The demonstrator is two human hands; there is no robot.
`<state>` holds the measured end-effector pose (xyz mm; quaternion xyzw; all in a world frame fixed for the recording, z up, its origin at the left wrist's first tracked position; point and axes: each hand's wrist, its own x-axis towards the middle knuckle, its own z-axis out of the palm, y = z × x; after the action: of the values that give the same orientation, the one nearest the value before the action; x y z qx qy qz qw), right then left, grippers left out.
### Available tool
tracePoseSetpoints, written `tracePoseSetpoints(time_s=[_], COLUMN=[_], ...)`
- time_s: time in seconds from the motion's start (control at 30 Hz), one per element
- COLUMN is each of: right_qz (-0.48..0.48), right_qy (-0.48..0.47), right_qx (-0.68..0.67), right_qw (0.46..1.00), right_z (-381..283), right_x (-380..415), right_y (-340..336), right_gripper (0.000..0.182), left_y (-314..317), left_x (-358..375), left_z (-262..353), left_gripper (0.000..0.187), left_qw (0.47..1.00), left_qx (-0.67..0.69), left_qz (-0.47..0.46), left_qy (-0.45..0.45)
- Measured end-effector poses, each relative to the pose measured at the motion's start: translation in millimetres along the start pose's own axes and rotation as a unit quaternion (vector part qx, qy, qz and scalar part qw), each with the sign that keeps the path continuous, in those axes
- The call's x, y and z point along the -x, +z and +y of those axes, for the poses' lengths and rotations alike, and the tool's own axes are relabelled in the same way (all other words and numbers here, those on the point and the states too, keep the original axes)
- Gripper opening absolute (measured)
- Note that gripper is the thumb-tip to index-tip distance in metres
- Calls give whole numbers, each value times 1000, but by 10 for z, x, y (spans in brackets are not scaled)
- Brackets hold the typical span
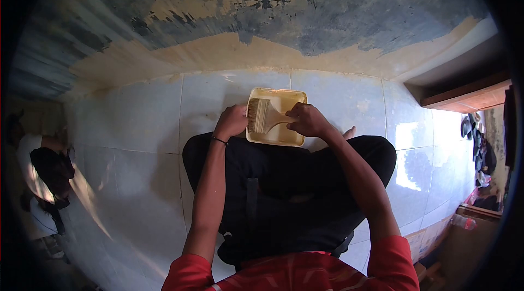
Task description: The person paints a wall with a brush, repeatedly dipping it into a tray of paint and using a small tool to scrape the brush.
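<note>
A cream-yellow square plastic tub stands on the tiles in front of my crossed legs. My left hand is closed at the tub's left rim, a dark band round its wrist. Wrapped round the handle of a wide paintbrush, my right hand keeps the brush lying sideways over the tub. The bristles point left, right at the left rim near my left fingers. Pale residue coats the inside of the tub.
Ahead rises a wall, patchy dark grey-blue above and bare tan below. Light tiles cover the floor. Another person is at the far left. On the right are a wooden ledge and a plastic bottle.
</note>
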<state>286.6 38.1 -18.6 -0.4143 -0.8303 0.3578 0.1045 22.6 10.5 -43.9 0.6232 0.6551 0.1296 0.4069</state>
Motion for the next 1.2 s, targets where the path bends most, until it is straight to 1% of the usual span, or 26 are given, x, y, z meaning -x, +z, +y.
tracePoseSetpoints(time_s=[0.2, 0.27, 0.3, 0.37, 0.5, 0.57, 0.77, 0.97, 1.07, 1.2], right_qz=[1, -31, -31, -24, -17, 6, 11, 15, 15, 18], right_qy=[8, 40, 39, 26, 25, -2, -17, -17, 0, -7], right_qx=[3, -6, -6, -1, -1, -10, -1, -7, -15, -15], right_qw=[1000, 999, 999, 999, 1000, 1000, 1000, 1000, 1000, 1000], right_z=[-25, -82, -67, -38, -17, 38, 92, 96, 64, 35], right_x=[1, 0, -2, -5, 5, 4, -5, 0, 10, 16], right_y=[2, -47, -34, -7, 18, 59, 103, 113, 101, 86], right_gripper=[37, 40, 40, 40, 39, 36, 36, 35, 35, 35], left_y=[14, 20, 32, 59, 54, 29, 32, 19, 78, 72], left_x=[-23, -44, -57, -81, -71, -49, -42, -53, -100, -89], left_z=[-41, -78, -107, -160, -139, -95, -81, -83, -193, -172], left_gripper=[20, 22, 22, 24, 25, 26, 25, 23, 22, 23], left_qw=[1000, 999, 999, 998, 998, 999, 999, 1000, 1000, 999], left_qx=[21, 33, 33, 52, 53, 36, 32, 6, 17, 21], left_qz=[-6, -15, -14, -15, -15, -16, -5, -21, -15, -15], left_qy=[6, 8, 8, 20, 15, 8, 14, 13, 20, 23])
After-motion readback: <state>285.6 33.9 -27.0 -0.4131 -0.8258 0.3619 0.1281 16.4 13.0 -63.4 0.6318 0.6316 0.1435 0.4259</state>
